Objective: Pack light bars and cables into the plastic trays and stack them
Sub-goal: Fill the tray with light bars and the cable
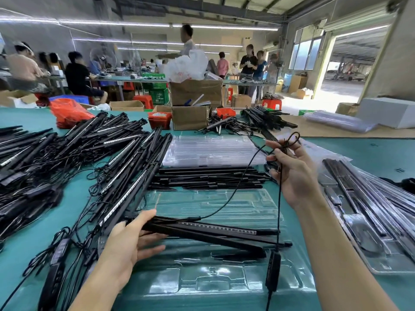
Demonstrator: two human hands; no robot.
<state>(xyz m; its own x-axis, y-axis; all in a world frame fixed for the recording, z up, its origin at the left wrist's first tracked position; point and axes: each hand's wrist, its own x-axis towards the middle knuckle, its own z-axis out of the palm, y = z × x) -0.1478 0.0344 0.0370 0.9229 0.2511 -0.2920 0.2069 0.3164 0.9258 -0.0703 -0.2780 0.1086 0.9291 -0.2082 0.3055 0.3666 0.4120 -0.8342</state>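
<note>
A clear plastic tray (224, 281) lies on the green table in front of me. My left hand (132, 239) grips the left end of a bundle of black light bars (208, 234) held low over the tray. My right hand (294, 171) is raised above the tray's right side and pinches a black cable (279, 198). The cable loops above my fingers and hangs straight down to a black inline controller (272, 271) over the tray. Another strand runs from my right hand down to the bars.
A big heap of loose light bars with cables (74, 158) fills the table's left. Black stakes (211, 178) lie behind the tray, then a stack of clear trays (211, 149). Packed trays (370, 216) sit at the right. Cardboard boxes (190, 118) stand at the far edge.
</note>
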